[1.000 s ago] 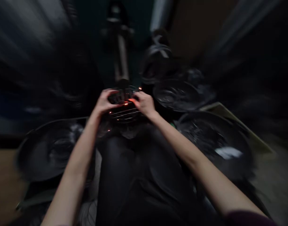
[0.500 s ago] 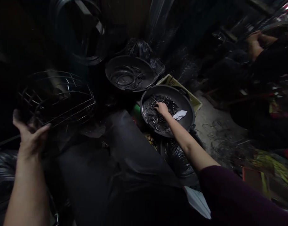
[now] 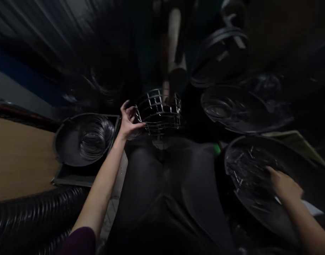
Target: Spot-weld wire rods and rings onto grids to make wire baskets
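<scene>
A small wire cage basket (image 3: 159,111) sits at the centre under a vertical machine arm (image 3: 175,53). My left hand (image 3: 129,120) grips its left rim, fingers curled round the wires. My right hand (image 3: 283,184) reaches into a dark round pan (image 3: 305,177) at the lower right, resting among short metal wire pieces (image 3: 244,166). Its fingers are blurred and partly hidden, so what they hold is unclear. My lap in dark trousers fills the lower middle.
A dark pan with coiled wire rings (image 3: 84,138) stands at the left on a tray beside a wooden surface (image 3: 16,159). Another pan (image 3: 236,109) lies at the upper right. Black ribbed tubing (image 3: 27,219) runs along the lower left.
The view has swung back to the left, with the cage now at the centre. My left hand still holds the cage; my right hand stays in the pan of wire pieces.
</scene>
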The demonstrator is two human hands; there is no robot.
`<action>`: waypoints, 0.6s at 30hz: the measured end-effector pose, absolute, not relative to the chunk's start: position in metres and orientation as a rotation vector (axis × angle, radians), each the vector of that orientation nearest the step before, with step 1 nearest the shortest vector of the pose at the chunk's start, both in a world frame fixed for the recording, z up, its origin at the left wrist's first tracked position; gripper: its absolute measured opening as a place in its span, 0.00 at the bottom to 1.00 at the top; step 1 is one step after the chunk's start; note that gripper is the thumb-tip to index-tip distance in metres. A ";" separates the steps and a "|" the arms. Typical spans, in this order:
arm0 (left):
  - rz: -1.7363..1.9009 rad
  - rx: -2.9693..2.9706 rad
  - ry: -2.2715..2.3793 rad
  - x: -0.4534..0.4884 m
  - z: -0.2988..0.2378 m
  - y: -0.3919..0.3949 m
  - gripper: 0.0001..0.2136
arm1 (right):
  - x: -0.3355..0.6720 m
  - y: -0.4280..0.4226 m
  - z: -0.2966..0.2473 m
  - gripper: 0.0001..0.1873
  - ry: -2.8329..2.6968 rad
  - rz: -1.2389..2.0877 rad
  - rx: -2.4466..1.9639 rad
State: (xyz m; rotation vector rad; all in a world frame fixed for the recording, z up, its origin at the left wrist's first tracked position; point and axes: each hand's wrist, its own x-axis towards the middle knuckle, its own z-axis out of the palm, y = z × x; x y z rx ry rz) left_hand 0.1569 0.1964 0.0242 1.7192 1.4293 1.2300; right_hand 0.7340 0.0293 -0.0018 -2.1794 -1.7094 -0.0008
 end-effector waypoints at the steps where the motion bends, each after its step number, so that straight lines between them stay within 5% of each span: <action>1: 1.218 1.761 1.433 0.156 0.029 0.190 0.58 | 0.723 0.035 0.007 0.25 -1.648 -0.036 -2.131; 5: 1.240 1.963 1.326 0.163 0.046 0.166 0.54 | 0.617 0.060 0.074 0.10 -1.487 0.314 -1.934; 12: 1.011 2.317 1.294 0.199 0.072 0.154 0.37 | 0.450 0.125 0.145 0.20 -1.875 1.374 -1.464; 18: 0.944 2.362 1.272 0.213 0.073 0.156 0.31 | 0.423 0.134 0.123 0.18 -2.454 0.483 -1.574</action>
